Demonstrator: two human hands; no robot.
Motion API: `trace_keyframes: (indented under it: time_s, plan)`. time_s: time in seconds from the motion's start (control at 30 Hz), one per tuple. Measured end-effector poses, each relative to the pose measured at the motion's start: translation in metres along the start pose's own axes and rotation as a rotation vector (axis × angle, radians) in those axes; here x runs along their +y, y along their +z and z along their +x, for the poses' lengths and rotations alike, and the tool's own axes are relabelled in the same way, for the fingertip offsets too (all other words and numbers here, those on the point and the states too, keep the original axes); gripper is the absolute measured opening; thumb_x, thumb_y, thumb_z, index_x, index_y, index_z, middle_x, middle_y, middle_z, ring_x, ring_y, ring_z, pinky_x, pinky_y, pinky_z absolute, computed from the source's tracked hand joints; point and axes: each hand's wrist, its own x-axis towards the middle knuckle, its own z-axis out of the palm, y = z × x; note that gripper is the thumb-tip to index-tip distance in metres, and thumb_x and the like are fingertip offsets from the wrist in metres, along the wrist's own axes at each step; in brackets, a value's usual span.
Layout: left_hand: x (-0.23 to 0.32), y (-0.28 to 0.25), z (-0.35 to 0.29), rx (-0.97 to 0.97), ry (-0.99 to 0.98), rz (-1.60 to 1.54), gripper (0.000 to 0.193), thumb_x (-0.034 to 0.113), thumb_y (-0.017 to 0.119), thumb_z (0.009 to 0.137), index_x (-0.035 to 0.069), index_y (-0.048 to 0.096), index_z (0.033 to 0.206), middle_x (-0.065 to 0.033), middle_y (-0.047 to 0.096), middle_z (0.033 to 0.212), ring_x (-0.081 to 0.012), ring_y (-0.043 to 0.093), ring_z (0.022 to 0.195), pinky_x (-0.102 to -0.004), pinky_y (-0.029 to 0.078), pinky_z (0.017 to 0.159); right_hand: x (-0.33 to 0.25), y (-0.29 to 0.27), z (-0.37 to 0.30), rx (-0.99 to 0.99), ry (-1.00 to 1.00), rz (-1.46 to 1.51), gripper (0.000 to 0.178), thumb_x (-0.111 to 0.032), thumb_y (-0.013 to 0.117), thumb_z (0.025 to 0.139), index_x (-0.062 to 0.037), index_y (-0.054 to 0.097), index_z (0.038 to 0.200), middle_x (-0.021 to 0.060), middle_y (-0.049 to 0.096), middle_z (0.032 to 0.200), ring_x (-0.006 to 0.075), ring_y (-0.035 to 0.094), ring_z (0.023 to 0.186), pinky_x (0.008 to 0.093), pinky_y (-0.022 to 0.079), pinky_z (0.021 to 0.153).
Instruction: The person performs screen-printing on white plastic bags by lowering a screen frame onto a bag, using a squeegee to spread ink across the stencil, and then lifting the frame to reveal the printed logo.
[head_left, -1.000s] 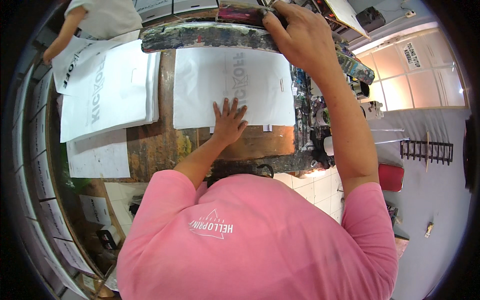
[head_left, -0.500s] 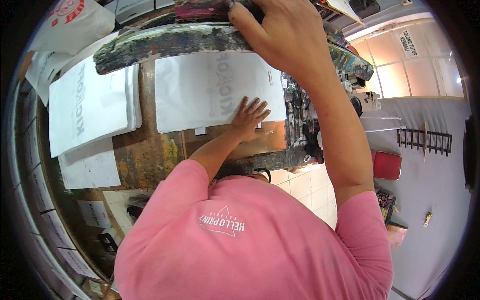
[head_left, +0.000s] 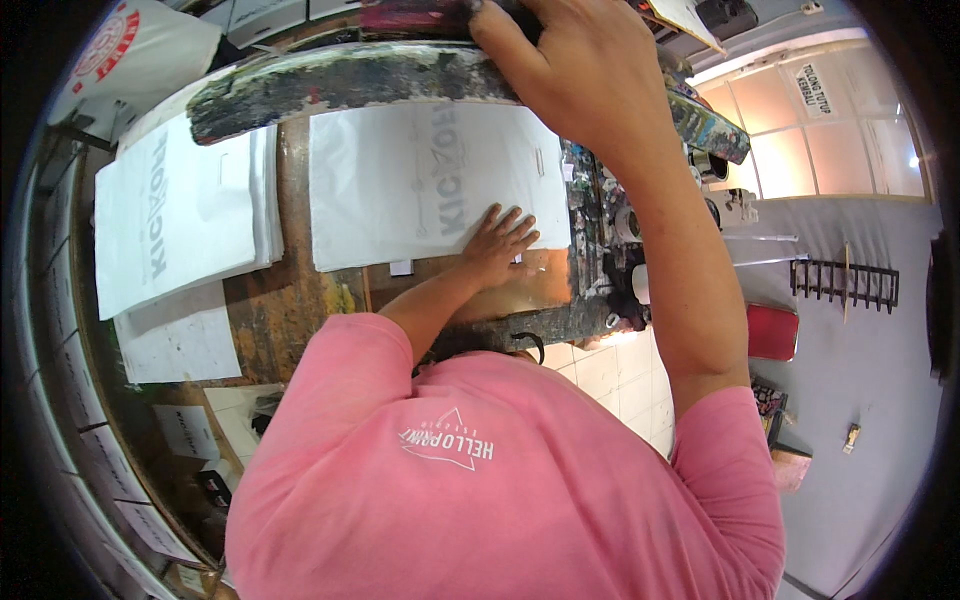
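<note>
A white flat bag (head_left: 370,185) with a cut handle slot and grey lettering lies on the worn wooden board. My left hand (head_left: 503,245) rests on its near edge, fingers spread, palm down. Across the bag's far side runs a thick, paint-stained wooden frame (head_left: 340,82), apparently a printing screen, held above the board. My right hand (head_left: 590,75) grips this frame near its right part, the thumb on the near side. The other fingers are mostly hidden at the top edge of the view.
On the left stands a stack of similar white bags (head_left: 190,200), over a loose white sheet (head_left: 180,335). Paint pots and ink-caked clutter (head_left: 605,220) line the board's right edge. A black rack (head_left: 845,285) and a red panel (head_left: 773,332) are on the right wall.
My left hand has shifted slightly nearer to me along the bag's edge. My right hand sits a little farther right, and the grey lettering on the bag shows more clearly.
</note>
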Motion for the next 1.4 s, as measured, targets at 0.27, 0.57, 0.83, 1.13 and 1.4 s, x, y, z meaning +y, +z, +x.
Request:
trace_keyframes:
  time_s: [0.27, 0.57, 0.83, 1.13, 1.4]
  plan:
    - [0.013, -0.055, -0.024, 0.354, -0.113, -0.398, 0.097, 0.059, 0.076, 0.083, 0.005, 0.042, 0.156, -0.0173, 0.046, 0.159, -0.0306, 0.039, 0.151, -0.0585, 0.019, 0.127, -0.01, -0.004, -0.002, 0.001, 0.088, -0.053, 0.045, -0.035, 0.063, 0.089, 0.001, 0.064, 0.116, 0.0265, 0.07, 0.092, 0.0441, 0.066, 0.094, 0.0533, 0.049, 0.088]
    - [0.068, -0.292, -0.166, 0.966, -0.445, -1.934, 0.135, 0.095, 0.045, 0.08, -0.008, 0.011, 0.159, -0.0287, 0.032, 0.159, -0.0433, 0.036, 0.148, -0.0553, 0.028, 0.125, 0.0, 0.064, -0.128, -0.32, -0.115, -0.135, 0.05, -0.041, 0.069, 0.092, -0.0148, 0.064, 0.134, 0.0116, 0.06, 0.107, 0.032, 0.056, 0.101, 0.0475, 0.042, 0.088]
    - [0.017, -0.143, -0.227, 0.75, -1.321, -1.977, 0.141, 0.098, 0.042, 0.079, -0.008, -0.002, 0.161, -0.0342, 0.014, 0.165, -0.048, 0.03, 0.15, -0.0543, 0.031, 0.123, 0.004, 0.198, -0.287, -0.606, 0.022, 0.173, 0.048, -0.04, 0.075, 0.087, -0.0134, 0.067, 0.126, 0.0095, 0.063, 0.111, 0.0307, 0.059, 0.104, 0.0452, 0.052, 0.09]
    - [0.008, -0.131, -0.218, 0.76, -1.572, -1.812, 0.129, 0.098, 0.035, 0.082, -0.001, 0.021, 0.162, -0.0275, 0.038, 0.158, -0.0426, 0.042, 0.143, -0.0528, 0.037, 0.118, 0.06, 0.285, -0.198, -0.332, -0.07, 0.08, 0.051, -0.029, 0.083, 0.078, -0.0104, 0.065, 0.121, 0.0087, 0.062, 0.104, 0.0316, 0.06, 0.1, 0.0456, 0.052, 0.085]
    - [0.009, -0.137, -0.209, 0.788, -1.619, -1.769, 0.122, 0.096, 0.035, 0.085, 0.001, 0.022, 0.161, -0.0258, 0.043, 0.154, -0.04, 0.047, 0.139, -0.0517, 0.041, 0.115, 0.16, 0.368, -0.043, -0.291, -0.064, 0.034, 0.035, -0.041, 0.074, 0.09, -0.0155, 0.067, 0.112, 0.0082, 0.066, 0.105, 0.0324, 0.065, 0.102, 0.0509, 0.055, 0.082]
